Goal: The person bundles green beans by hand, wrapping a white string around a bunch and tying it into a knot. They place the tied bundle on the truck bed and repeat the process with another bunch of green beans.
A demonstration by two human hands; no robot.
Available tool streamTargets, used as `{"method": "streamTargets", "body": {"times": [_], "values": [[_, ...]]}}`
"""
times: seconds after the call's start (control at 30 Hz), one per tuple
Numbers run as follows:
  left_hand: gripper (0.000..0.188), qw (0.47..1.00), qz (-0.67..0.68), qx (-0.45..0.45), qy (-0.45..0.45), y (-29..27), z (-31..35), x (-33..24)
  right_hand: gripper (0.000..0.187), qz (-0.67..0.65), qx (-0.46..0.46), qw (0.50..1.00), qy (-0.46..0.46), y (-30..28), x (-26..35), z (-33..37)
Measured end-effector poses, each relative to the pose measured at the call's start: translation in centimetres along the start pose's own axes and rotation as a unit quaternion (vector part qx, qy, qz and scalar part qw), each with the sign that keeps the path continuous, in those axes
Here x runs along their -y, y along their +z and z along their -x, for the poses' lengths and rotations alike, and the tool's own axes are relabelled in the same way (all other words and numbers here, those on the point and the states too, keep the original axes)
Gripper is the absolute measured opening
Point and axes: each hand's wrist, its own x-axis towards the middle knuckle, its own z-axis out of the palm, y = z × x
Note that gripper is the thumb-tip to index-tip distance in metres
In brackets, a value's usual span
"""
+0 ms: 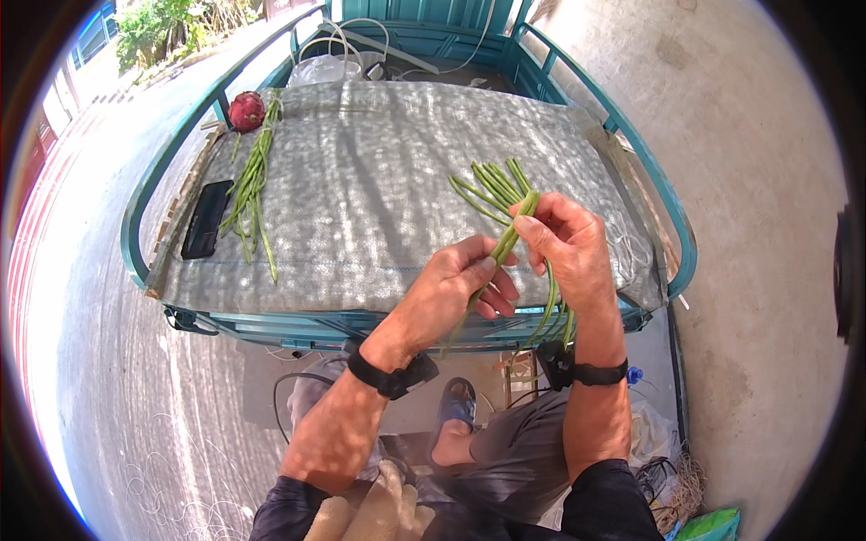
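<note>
My left hand is closed on a long green bean, with the thumb pressed against it and the bean's lower end trailing below the fingers. Near the same bean's top, my right hand pinches with thumb and forefinger. A fanned bunch of long green beans shows just beyond the right hand, and its other ends come out below that hand over the near edge. Whether the right hand's other fingers also hold this bunch is hidden. Farther left, a bundle of long beans lies on a grey woven sheet.
The sheet covers the bed of a teal metal cart with side rails. A dragon fruit and a black phone rest at its left side. White tubing and a plastic bag sit behind. Cords and bags lie at lower right.
</note>
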Motion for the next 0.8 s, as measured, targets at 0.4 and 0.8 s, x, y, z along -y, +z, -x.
{"method": "streamTargets", "body": {"times": [0.4, 0.8], "values": [[0.028, 0.996, -0.050, -0.031, 0.072, 0.2, -0.2, 0.2, 0.014, -0.065, 0.082, 0.994, 0.029, -1.2, 0.6, -0.2], [0.028, 0.970, 0.123, -0.194, 0.074, -1.5, -0.4, 0.5, 0.008, 0.353, -0.085, 0.932, -0.021, -6.8, -7.4, -1.2]]}}
